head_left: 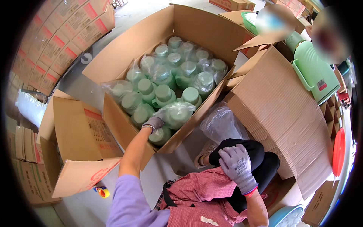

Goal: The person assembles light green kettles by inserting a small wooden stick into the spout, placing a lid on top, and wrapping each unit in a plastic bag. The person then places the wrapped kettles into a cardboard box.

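A large open carton (124, 49) holds several pale green vacuum flasks (163, 93) standing upright with round lids. Clear plastic bags cover many of them, while a few near the middle are bare. My left hand (155, 122), in a grey glove, reaches into the near corner of the carton. It grips a bagged flask (177, 115) at its side; the fingertips are partly hidden by plastic. Over my bent knee lies my right hand (236, 166), also gloved, fingers loosely bent and holding nothing.
An open smaller carton (75, 132) stands at left, with yellow tape (103, 192) on the floor nearby. A clear bag (221, 123) lies by my foot. At right are a large carton (281, 109), a green flask (317, 70) and a blue basin (283, 215). Stacked cartons (64, 34) line the far left.
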{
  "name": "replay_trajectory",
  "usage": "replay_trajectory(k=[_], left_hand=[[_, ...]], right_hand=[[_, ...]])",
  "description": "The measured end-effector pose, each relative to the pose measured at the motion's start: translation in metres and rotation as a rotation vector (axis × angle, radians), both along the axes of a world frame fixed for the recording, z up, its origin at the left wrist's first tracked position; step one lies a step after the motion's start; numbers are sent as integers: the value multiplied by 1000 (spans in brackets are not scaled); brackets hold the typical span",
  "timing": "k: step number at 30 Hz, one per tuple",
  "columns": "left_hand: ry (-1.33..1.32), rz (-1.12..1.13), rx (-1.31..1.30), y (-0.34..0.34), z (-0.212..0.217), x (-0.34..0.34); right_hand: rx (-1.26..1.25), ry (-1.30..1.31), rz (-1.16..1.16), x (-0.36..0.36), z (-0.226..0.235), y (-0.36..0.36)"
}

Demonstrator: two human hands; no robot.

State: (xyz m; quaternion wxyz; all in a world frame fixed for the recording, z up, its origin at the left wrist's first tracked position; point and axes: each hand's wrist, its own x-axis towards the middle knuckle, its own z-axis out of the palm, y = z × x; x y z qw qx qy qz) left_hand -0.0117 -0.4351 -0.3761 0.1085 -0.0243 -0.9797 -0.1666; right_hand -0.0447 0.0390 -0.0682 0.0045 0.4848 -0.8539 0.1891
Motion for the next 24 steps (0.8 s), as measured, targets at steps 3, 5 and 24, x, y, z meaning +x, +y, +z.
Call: replay_trajectory(k=[3,5,24], left_hand=[[-707,211,115,22,46,-26],[-838,141,-203,45,116,-56],[-43,-336,1669,343,376,-163]], right_hand=[[-72,-83,-28,-5,-7,12],[-285,-75,-142,-16,10,32],[-1493,-166,-722,-182,103,196]])
